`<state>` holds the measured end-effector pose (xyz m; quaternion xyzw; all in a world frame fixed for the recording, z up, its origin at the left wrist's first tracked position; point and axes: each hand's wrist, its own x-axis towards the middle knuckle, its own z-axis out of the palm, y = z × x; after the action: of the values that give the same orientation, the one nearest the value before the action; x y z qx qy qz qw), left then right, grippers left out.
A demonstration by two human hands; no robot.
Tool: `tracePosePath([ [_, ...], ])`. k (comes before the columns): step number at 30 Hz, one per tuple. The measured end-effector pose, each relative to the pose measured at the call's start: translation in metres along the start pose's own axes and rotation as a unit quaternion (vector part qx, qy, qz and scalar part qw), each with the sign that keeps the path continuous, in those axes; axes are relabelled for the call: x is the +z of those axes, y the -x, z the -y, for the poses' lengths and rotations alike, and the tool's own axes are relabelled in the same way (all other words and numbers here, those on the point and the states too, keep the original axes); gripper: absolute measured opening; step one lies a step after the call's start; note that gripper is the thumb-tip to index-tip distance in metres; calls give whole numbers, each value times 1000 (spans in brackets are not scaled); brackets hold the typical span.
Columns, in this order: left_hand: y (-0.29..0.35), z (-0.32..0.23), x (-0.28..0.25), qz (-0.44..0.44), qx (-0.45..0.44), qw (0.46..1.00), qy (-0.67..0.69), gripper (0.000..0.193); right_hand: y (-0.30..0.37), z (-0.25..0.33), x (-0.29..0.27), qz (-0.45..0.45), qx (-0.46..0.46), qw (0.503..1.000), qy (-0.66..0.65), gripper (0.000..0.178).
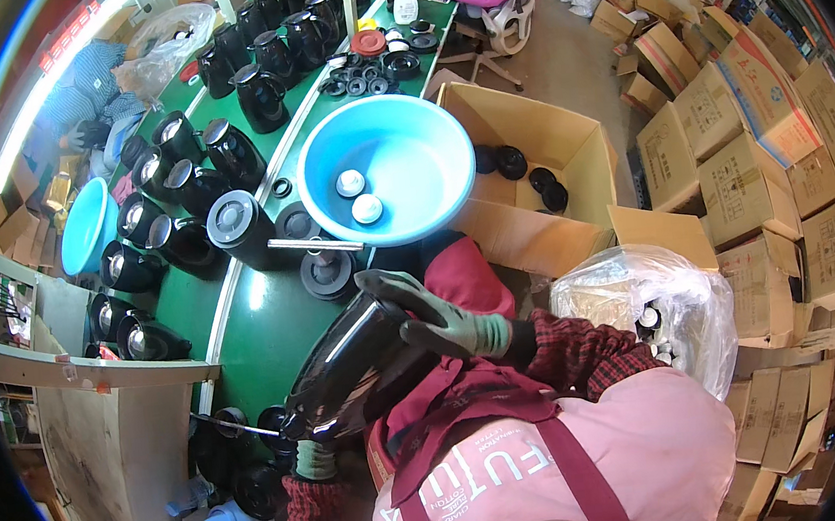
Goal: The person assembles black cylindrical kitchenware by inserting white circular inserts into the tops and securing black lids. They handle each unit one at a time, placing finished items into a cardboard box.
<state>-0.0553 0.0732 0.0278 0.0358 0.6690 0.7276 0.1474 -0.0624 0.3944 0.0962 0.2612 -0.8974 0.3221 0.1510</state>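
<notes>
A glossy black jug lies tilted across my lap, its upper end toward the right. My right hand, in a grey-green glove, is wrapped round that end. Beside the jug's lower left end is my left hand; only the glove's cuff shows, and the fingers are hidden behind the jug. A thin metal rod reaches in from the left to near that end; whether my left hand touches it is unclear. Just beyond, a dark round lid and a black jug with a grey top stand on the green bench.
A blue basin with two white caps stands ahead, a metal bar by its near rim. Several black jugs crowd the bench's left. At right are an open carton with black lids and a plastic bag. Two people sit farther off.
</notes>
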Motion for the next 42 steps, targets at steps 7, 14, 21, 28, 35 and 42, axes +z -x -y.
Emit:
tracePosePath([
  [7,-30,-61,33,59,176,944,-272,62,24,-14,22,-76,233,620,-746,61],
  [14,-40,-112,68,131,84,969,-194,58,39,-43,21,-68,296,489,-818,48],
  [21,-17,-127,111,43,380,843,-378,88,68,-29,26,-133,190,782,-578,69],
  [28,-15,-111,140,-27,477,735,-480,55,64,-22,29,-86,251,584,-767,62],
  [35,-11,-83,153,-25,443,797,-410,51,85,-42,39,-126,308,424,-842,77],
  [42,-2,-62,155,13,366,821,-437,56,95,-90,15,-108,281,487,-820,62],
])
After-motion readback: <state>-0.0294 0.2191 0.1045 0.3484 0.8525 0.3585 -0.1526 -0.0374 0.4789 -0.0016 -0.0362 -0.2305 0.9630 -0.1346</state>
